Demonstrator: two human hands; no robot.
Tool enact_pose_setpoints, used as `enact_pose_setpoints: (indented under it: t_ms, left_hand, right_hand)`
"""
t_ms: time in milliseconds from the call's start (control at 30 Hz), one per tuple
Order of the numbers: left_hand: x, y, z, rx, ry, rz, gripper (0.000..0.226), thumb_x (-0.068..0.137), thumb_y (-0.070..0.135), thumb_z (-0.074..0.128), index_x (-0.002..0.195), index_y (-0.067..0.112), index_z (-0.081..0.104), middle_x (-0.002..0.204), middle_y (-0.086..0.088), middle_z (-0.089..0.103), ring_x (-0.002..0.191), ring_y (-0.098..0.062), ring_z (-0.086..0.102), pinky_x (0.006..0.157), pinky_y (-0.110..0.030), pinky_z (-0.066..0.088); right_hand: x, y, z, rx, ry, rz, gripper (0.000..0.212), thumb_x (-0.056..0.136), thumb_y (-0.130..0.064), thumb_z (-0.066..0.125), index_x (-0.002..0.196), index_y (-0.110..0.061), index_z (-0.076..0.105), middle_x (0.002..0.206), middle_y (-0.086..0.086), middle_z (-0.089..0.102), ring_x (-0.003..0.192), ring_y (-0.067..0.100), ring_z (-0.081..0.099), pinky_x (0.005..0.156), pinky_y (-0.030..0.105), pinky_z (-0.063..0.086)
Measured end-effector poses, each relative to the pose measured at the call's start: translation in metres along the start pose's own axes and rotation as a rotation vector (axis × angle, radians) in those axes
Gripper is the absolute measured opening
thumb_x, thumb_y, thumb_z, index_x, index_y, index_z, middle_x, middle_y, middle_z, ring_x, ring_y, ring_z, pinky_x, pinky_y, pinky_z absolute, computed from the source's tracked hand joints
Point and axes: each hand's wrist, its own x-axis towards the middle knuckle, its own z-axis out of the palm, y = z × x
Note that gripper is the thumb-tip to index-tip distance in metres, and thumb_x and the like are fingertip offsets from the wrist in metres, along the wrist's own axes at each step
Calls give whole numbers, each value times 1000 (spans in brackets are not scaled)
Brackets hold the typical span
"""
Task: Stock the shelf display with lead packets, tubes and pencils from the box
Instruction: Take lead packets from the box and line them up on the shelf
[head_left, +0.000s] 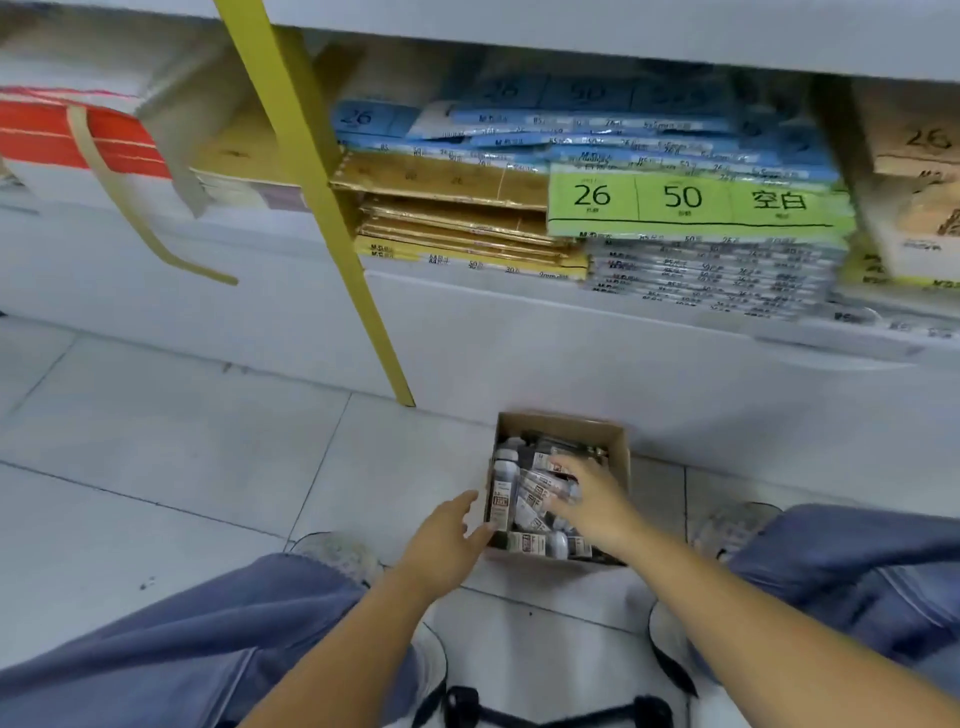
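Inside the box (563, 425), right hand (595, 501) curled round tubes (531, 492).

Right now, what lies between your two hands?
In the head view, the left wall of the box and some lead tubes lie between the left hand and the right hand.

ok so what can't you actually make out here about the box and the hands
Head view, the only one:
- Right hand: fingertips buried among the packets, so a grip cannot be told.
- Packet print: too small and blurred.
- Bottom of the box: covered by its contents.
- Paper packs at the right edge: blurred and cut off.
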Motion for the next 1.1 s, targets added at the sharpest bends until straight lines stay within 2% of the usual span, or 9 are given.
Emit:
enact_pose_setpoints:
  t_ms: [133, 233, 367, 500, 600, 733, 967, 1033, 1100]
  left_hand:
    - [11, -11, 8, -41, -68, -28, 56, 102, 36, 50, 154, 24, 31, 149, -4, 49, 125, -17, 57, 103, -29, 45]
    - [14, -14, 10, -100, -95, -25, 50, 103, 33, 49, 152, 26, 37, 140, -4, 58, 122, -17, 59, 104, -36, 47]
    - [16, -17, 10, -175, -100, -50, 49, 102, 30, 52, 150, 29, 41, 134, -1, 62, 121, -16, 59, 102, -40, 49]
    - [16, -19, 11, -195, -101, -41, 48, 102, 30, 52, 150, 30, 41, 135, -4, 61, 121, -17, 60, 104, -41, 48]
    - [16, -19, 12, -216, -101, -49, 48, 103, 28, 52, 150, 29, 41, 135, -4, 62, 120, -18, 60, 104, -40, 48]
    - [16, -18, 11, -206, -101, -43, 47, 103, 27, 50, 150, 32, 41, 135, -3, 62, 119, -16, 60, 102, -37, 48]
    - [15, -18, 12, -209, -110, -45, 46, 103, 31, 50, 148, 36, 41, 135, 2, 62, 119, -13, 59, 101, -39, 50]
    - [16, -18, 11, -222, -106, -49, 46, 102, 30, 51, 147, 38, 43, 132, 4, 64, 118, -12, 60, 98, -36, 51]
    - [17, -18, 10, -217, -103, -46, 45, 102, 29, 52, 145, 39, 44, 129, 4, 65, 115, -11, 60, 93, -33, 51]
  right_hand:
    - [20, 21, 16, -93, -79, 80, 92, 75, -38, 80, 149, -21, 29, 151, 8, 37, 135, 26, 39, 112, 38, 34]
    - [30, 29, 27, -231, -34, 60, 94, 71, -51, 79, 148, -25, 31, 149, 7, 37, 137, 28, 32, 110, 35, 30]
    - [40, 31, 34, -286, -3, -5, 88, 70, -55, 77, 143, -22, 40, 144, 5, 46, 130, 25, 42, 106, 34, 35]
    - [44, 24, 36, -170, -27, 4, 71, 66, -52, 81, 124, -22, 51, 121, -1, 62, 109, 19, 58, 85, 30, 47]
    - [47, 21, 34, -233, -71, -14, 67, 68, -52, 80, 122, -22, 53, 121, -1, 63, 108, 20, 59, 85, 30, 47]
    - [49, 21, 31, -186, -100, -4, 61, 74, -37, 79, 127, -21, 54, 120, 0, 64, 99, 16, 60, 75, 24, 43]
    - [47, 27, 20, -56, -129, 13, 31, 77, -35, 78, 98, -28, 57, 95, -9, 66, 77, 5, 58, 59, 21, 39]
    - [44, 27, 12, 44, -98, 28, 24, 79, -31, 77, 87, -31, 55, 85, -11, 66, 71, 3, 60, 58, 23, 43]
    - [41, 26, 2, 118, -76, 28, 23, 81, -26, 76, 90, -32, 56, 87, -10, 67, 74, 7, 64, 62, 27, 51]
